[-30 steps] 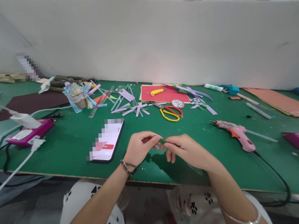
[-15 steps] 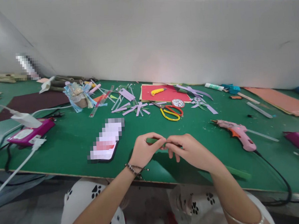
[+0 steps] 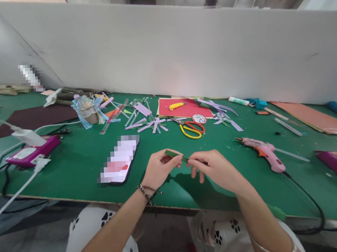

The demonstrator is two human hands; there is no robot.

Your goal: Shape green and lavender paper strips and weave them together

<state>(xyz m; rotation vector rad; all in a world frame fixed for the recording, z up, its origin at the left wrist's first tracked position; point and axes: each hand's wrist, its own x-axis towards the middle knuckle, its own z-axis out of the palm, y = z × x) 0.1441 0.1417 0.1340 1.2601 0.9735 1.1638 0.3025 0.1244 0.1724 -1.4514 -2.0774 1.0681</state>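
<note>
Both hands work over the near edge of the green table (image 3: 74, 164), close together and low in the view. Left hand (image 3: 159, 169): fingers curled, thumb and forefinger pinched on one end of a green strip (image 3: 174, 154). Right hand (image 3: 216, 168): also pinched on the strip, thumb and forefinger closed on it, other fingers loosely bent and hanging down. The strip sits between the two hands, held just above the table and tilted slightly down toward the right hand. A green end (image 3: 275, 212) shows past the right forearm at the table edge; cannot tell if it is the same strip.

A beaded bracelet (image 3: 146, 190) is on the left wrist.

A phone (image 3: 119, 162) lies flat just left of the left hand. A pink glue gun (image 3: 264, 153) lies to the right of the right hand, apart from it, with its cord trailing off the table edge. Farther back are scissors (image 3: 191, 128) with yellow and red handles, scattered purple strips (image 3: 148, 121), and a red sheet (image 3: 184, 106) with a yellow cutter (image 3: 176, 105) on it. A magenta box (image 3: 31, 154) with a white charger (image 3: 28, 136) sits far left. A white wall (image 3: 167, 54) is behind the table.
</note>
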